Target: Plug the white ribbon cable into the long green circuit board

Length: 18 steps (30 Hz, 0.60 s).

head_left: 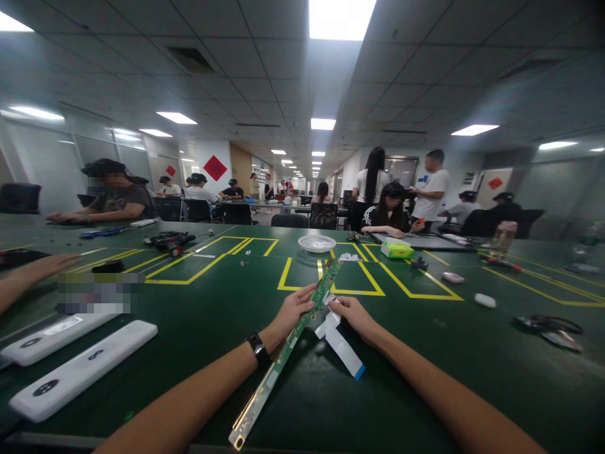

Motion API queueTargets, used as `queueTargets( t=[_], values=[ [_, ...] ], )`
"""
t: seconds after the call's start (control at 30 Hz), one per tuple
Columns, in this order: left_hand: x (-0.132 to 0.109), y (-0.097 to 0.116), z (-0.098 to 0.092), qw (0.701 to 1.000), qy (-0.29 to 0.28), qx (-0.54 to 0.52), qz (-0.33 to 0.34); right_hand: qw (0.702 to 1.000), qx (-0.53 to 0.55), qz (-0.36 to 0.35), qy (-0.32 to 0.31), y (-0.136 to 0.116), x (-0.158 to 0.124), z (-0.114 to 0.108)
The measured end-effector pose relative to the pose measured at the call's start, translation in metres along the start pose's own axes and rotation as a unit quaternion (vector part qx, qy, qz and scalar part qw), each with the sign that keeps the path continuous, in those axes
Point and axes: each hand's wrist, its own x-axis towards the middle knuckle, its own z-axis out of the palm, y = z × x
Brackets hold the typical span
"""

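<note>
A long, narrow green circuit board (pixel 289 345) slants above the table, its near end low and its far end up. My left hand (pixel 293 310) is closed around its middle, with a dark band on the wrist. My right hand (pixel 353 315) pinches a white flat ribbon cable (pixel 341 345) close to the board's right edge. The cable is folded, and its blue-tipped end hangs down to the right. Whether the cable joins the board is hidden by my fingers.
The green table (pixel 425 384) bears yellow tape outlines. Ahead stands a clear dish (pixel 316 243) near a green-yellow packet (pixel 397 251). White power strips (pixel 85 369) lie at left, a black cable bundle (pixel 548 328) at right. Another person's hand (pixel 45 268) reaches in from the left.
</note>
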Motion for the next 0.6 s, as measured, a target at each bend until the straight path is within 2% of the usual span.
queueTargets(
  t=[0.33, 0.6],
  values=[
    [-0.0011, 0.0009, 0.0014, 1.000, 0.000, -0.012, -0.002, 1.000, 0.028, -0.002, -0.012, 0.0012, -0.0007, -0.0024],
    [-0.0022, -0.0003, 0.0015, 0.999, -0.035, 0.009, 0.005, 0.999, 0.050, -0.014, -0.016, 0.0005, -0.0007, -0.0001]
  ],
)
